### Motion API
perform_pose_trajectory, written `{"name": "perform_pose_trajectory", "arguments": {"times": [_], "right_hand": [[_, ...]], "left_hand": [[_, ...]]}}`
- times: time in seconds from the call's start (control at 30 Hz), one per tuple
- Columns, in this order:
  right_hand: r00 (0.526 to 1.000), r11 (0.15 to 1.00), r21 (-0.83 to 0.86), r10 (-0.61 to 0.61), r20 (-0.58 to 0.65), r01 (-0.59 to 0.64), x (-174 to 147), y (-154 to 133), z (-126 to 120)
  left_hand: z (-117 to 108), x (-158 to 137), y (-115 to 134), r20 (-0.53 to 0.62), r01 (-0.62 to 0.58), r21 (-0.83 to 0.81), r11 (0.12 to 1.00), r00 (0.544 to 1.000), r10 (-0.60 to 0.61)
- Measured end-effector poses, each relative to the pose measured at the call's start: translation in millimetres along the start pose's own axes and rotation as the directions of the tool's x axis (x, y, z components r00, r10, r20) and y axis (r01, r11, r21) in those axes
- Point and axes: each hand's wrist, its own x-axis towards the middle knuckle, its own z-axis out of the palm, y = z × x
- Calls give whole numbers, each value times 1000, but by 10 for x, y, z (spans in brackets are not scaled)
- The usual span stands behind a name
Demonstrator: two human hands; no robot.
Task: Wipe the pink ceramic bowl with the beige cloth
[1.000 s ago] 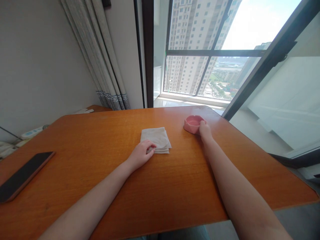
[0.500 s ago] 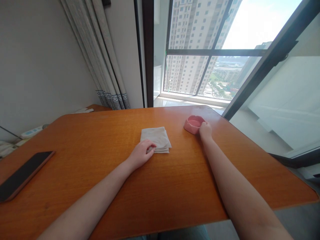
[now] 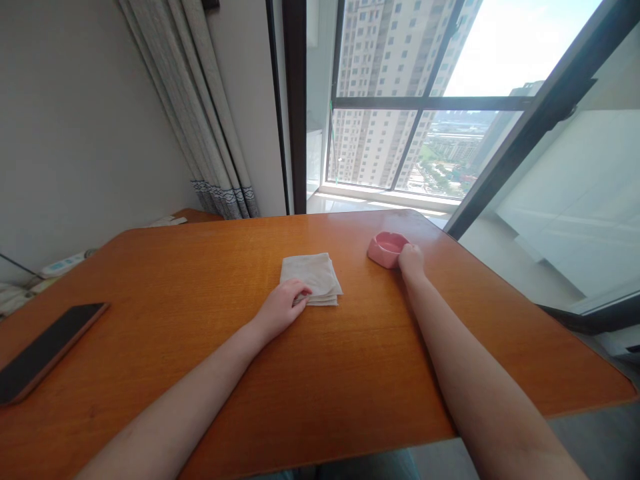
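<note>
A folded off-white cloth [image 3: 314, 272] lies flat in several layers on the middle of the wooden table. My left hand [image 3: 285, 305] rests at its near left corner, with curled fingers and the thumb closed on the edge. Farther right stands a pink ashtray [image 3: 386, 252] with a notched, angular rim; its hollow shows nothing inside. My right hand [image 3: 411, 260] is closed on the ashtray's right side, and the fingertips are partly hidden behind the rim.
The orange-brown wooden table [image 3: 200, 267] has its far edge by a window. A dark phone-like slab [image 3: 50, 350] lies at the left. A white power strip [image 3: 64, 265] is beyond the left edge. A grey curtain [image 3: 200, 133] hangs behind.
</note>
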Motion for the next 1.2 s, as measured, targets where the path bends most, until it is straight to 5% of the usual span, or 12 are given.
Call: {"name": "perform_pose_trajectory", "arguments": {"times": [0.33,0.43,0.53,0.63,0.7,0.77,0.87,0.93,1.0,1.03,1.1,1.2], "right_hand": [[999,990,-137,24,-42,-29,-89,-134,-40],[984,965,-221,-162,-79,141,-279,-358,-71],[788,739,-300,-610,81,603,-674,-691,-38],[607,600,-126,-735,303,790,-1213,-950,83],[449,538,9,-713,539,843,-1550,-1000,192],[262,491,110,-626,735,864,-1792,-953,297],[219,493,64,-493,842,868,-1922,-828,394],[226,498,33,-452,863,867,-1893,-791,407],[231,508,31,-444,866,861,-1836,-808,392],[238,513,26,-443,865,858,-1811,-827,381],[274,521,-11,-430,860,854,-1777,-862,366],[360,515,-126,-385,850,848,-1740,-871,365]], "left_hand": [[-23,3,26,-13,34,25,999,999,-34],[-25,4,34,-37,38,15,999,999,-38],[-5,12,22,-100,67,-44,997,992,-71],[31,41,-58,-252,144,-231,962,946,-202],[36,74,-155,-400,155,-464,872,842,-362],[0,108,-270,-542,67,-665,744,642,-543],[-138,133,-392,-638,-35,-751,660,295,-711],[-236,117,-383,-709,-15,-694,720,188,-679],[-284,77,-290,-848,3,-496,868,211,-486],[-282,51,-219,-902,-4,-349,937,272,-335],[-235,4,-63,-877,-51,-37,998,480,-8],[-153,-25,86,-489,-170,236,957,830,268]]}}
